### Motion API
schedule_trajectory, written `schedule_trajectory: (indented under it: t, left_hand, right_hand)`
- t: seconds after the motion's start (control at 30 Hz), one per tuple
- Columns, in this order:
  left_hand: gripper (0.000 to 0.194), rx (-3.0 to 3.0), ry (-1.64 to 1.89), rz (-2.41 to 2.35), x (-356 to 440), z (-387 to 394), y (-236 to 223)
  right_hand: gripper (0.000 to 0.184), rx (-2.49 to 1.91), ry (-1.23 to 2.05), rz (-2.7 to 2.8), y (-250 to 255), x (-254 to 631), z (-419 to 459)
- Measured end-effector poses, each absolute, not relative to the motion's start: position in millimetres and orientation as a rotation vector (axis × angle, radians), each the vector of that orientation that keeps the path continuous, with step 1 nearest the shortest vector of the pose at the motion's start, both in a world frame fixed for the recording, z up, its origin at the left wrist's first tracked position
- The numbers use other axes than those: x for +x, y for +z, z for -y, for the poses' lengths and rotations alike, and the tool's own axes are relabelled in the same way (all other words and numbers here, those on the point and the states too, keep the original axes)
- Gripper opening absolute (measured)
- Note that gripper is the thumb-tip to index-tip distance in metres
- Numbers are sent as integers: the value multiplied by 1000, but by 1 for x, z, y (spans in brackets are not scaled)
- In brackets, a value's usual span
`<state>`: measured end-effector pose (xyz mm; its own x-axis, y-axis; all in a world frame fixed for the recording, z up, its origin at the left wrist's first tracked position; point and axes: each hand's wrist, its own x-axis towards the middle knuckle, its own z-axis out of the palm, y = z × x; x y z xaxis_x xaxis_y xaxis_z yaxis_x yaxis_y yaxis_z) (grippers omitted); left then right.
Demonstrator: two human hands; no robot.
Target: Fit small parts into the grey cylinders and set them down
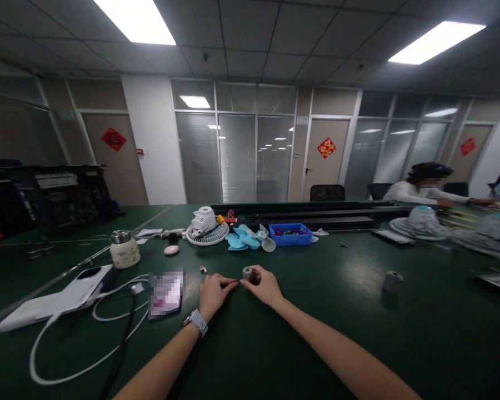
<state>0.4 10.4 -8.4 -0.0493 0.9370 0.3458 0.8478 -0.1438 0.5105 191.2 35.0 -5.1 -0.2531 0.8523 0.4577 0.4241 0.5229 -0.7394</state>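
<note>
My right hand (265,284) grips a small grey metal cylinder (247,273) with a dark cross-shaped mark on top, thumb and fingers round its side. It stands upright at the table surface. Just left of it, my left hand (215,293) is closed in a pinch, fingertips low and close to the cylinder. Whatever is in the pinch, if anything, is too small to tell. A watch (196,322) is on my left wrist. Beyond that hand lies a small pinkish piece (203,269). A similar grey cylinder (393,281) stands apart on the right.
Pale blue fan blades (245,238), a blue bin (290,235) of small parts and a white fan (205,225) lie ahead. On the left are a phone (165,293), a white cable (45,378), a power bank (29,314) and a flask (125,253). A person (420,186) sits far right.
</note>
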Motion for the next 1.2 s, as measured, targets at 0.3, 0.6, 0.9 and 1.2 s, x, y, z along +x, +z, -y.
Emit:
schedule_trajectory:
  t: [0.3, 0.6, 0.9, 1.2]
  left_hand:
    - [37, 1800, 1254, -1919, -1, -13, -6]
    - [33, 1784, 1250, -1970, 1, -14, -9]
    - [32, 1589, 1324, -2067, 0, -14, -5]
    - [30, 1529, 1376, -2059, -1, -16, -9]
  right_hand:
    - [40, -1132, 506, 1682, 6, 257, -75]
    - [42, -2033, -75, 1169, -6, 477, -114]
    - [58, -1814, -415, 1202, 12, 409, -88]
    - [41, -1131, 338, 2192, 4, 177, -48]
